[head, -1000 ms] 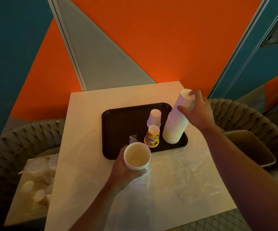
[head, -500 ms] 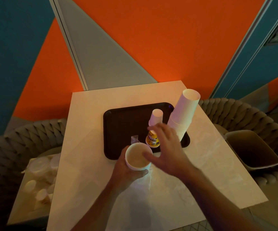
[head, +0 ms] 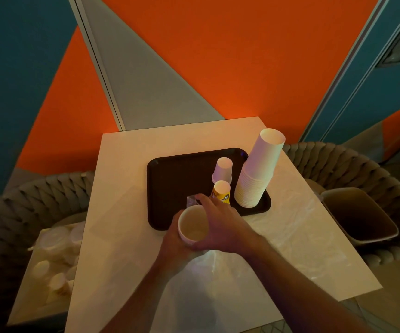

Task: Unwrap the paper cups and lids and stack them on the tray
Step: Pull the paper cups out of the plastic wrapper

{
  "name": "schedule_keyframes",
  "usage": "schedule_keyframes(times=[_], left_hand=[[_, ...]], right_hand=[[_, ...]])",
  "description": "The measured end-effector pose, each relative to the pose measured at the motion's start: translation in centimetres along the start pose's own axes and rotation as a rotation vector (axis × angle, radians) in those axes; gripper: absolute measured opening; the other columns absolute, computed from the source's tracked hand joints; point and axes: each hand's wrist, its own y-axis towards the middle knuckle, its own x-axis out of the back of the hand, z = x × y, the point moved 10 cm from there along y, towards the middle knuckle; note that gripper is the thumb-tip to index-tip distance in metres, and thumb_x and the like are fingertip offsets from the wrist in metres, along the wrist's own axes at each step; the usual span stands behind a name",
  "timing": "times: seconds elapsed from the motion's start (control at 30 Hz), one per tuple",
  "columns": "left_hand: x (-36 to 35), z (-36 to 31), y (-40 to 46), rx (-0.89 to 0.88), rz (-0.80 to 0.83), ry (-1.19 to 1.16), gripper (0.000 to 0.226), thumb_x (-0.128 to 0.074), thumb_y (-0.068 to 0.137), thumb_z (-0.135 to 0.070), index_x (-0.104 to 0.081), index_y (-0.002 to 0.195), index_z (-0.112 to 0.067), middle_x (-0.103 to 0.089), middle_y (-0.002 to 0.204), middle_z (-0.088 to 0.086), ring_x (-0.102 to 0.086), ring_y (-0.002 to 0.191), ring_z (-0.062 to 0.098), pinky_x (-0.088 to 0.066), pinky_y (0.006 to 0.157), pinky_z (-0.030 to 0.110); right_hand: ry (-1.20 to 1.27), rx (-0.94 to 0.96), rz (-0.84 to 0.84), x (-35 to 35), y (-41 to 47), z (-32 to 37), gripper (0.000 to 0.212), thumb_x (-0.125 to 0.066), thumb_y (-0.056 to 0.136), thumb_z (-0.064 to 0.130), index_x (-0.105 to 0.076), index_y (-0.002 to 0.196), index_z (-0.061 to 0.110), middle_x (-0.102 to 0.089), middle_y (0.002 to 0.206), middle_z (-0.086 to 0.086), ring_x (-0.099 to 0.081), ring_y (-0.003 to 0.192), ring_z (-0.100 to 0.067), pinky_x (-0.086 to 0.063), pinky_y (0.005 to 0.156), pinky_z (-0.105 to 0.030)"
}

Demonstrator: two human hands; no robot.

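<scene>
**Both hands on one paper cup by the tray**

A square pale counter stands against an orange and grey wall. Clear crinkly plastic wrap lies spread on the near part of the counter. A dark brown plastic tray with round corners sits in the middle. On the right side of the tray stands a tall stack of white paper cups, upside down and leaning a bit to the right. Next to it, on the left, is a small white paper cup, upside down. Just in front of that one is a small yellow printed paper cup, upside down too.

At the near edge of the tray is an open white paper cup, mouth up. The left hand has its grip wrapped round the cup's left side. The right hand has its grip curled round the cup's right side.
</scene>
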Motion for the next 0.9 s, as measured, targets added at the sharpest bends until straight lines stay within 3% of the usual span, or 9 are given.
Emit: schedule_keyframes(times=[0.2, 0.3, 0.4, 0.5, 0.6, 0.77, 0.9], left_hand=[[-0.1, -0.1, 0.2, -0.011, 0.014, 0.022, 0.099, -0.098, 0.056, -0.014, -0.045, 0.134, -0.041, -0.064, 0.120, -0.022, -0.062, 0.115, 0.004, -0.059, 0.087, 0.029], [-0.2, 0.1, 0.2, -0.008, 0.029, 0.029, 0.095, -0.097, 0.060, -0.011, -0.045, 0.134, -0.039, -0.064, 0.121, -0.022, -0.062, 0.115, 0.005, -0.057, 0.086, 0.025], [-0.1, 0.1, 0.1, 0.003, 0.021, 0.018, 0.091, -0.097, 0.061, -0.015, -0.046, 0.132, -0.041, -0.064, 0.120, -0.023, -0.062, 0.114, 0.002, -0.057, 0.085, 0.023], [-0.1, 0.2, 0.2, 0.002, 0.019, 0.018, 0.092, -0.098, 0.060, -0.022, -0.045, 0.132, -0.043, -0.063, 0.121, -0.023, -0.061, 0.115, 0.004, -0.058, 0.086, 0.026], [-0.1, 0.2, 0.2, 0.004, 0.023, 0.022, 0.093, -0.098, 0.058, -0.027, -0.045, 0.133, -0.042, -0.062, 0.122, -0.023, -0.061, 0.117, 0.005, -0.058, 0.086, 0.027], [0.0, 0.1, 0.2, 0.003, 0.013, 0.026, 0.089, -0.097, 0.059, -0.016, -0.048, 0.127, -0.045, -0.064, 0.117, -0.026, -0.063, 0.112, 0.003, -0.058, 0.082, 0.024], [-0.3, -0.4, 0.2, -0.028, 0.025, -0.001, 0.094, -0.097, 0.062, -0.018, -0.045, 0.134, -0.050, -0.063, 0.127, -0.019, -0.060, 0.120, 0.007, -0.057, 0.090, 0.028]], right_hand=[[0.140, -0.075, -0.039, 2.5, -0.3, -0.2, 0.106, -0.088, 0.065, 0.050, -0.030, 0.151, 0.032, -0.038, 0.144, 0.009, -0.046, 0.123, -0.011, -0.046, 0.091, -0.029], [0.271, -0.096, -0.129, 5.0, -0.8, -0.3, 0.106, -0.092, 0.062, 0.044, -0.032, 0.150, 0.034, -0.038, 0.138, 0.020, -0.044, 0.123, -0.005, -0.047, 0.096, -0.031], [0.319, -0.055, -0.202, 7.2, -1.3, 0.3, 0.101, -0.093, 0.060, 0.047, -0.038, 0.144, 0.037, -0.043, 0.132, 0.022, -0.050, 0.115, -0.002, -0.046, 0.086, -0.023], [0.356, -0.012, -0.221, 8.5, -1.6, 1.0, 0.098, -0.092, 0.058, 0.051, -0.040, 0.140, 0.039, -0.051, 0.127, 0.021, -0.055, 0.114, -0.005, -0.054, 0.085, -0.027], [0.402, -0.005, -0.198, 8.3, -2.0, 1.0, 0.096, -0.093, 0.060, 0.049, -0.037, 0.138, 0.044, -0.052, 0.121, 0.026, -0.056, 0.113, -0.002, -0.058, 0.085, -0.030], [0.536, 0.012, -0.201, 6.5, -3.1, -0.1, 0.105, -0.098, 0.061, 0.027, -0.030, 0.137, 0.050, -0.049, 0.122, 0.034, -0.054, 0.119, 0.001, -0.055, 0.085, -0.018], [0.584, -0.075, -0.207, 3.1, -3.8, -2.7, 0.120, -0.099, 0.058, 0.028, -0.021, 0.147, 0.047, -0.050, 0.129, 0.037, -0.054, 0.126, 0.001, -0.055, 0.095, -0.029]])
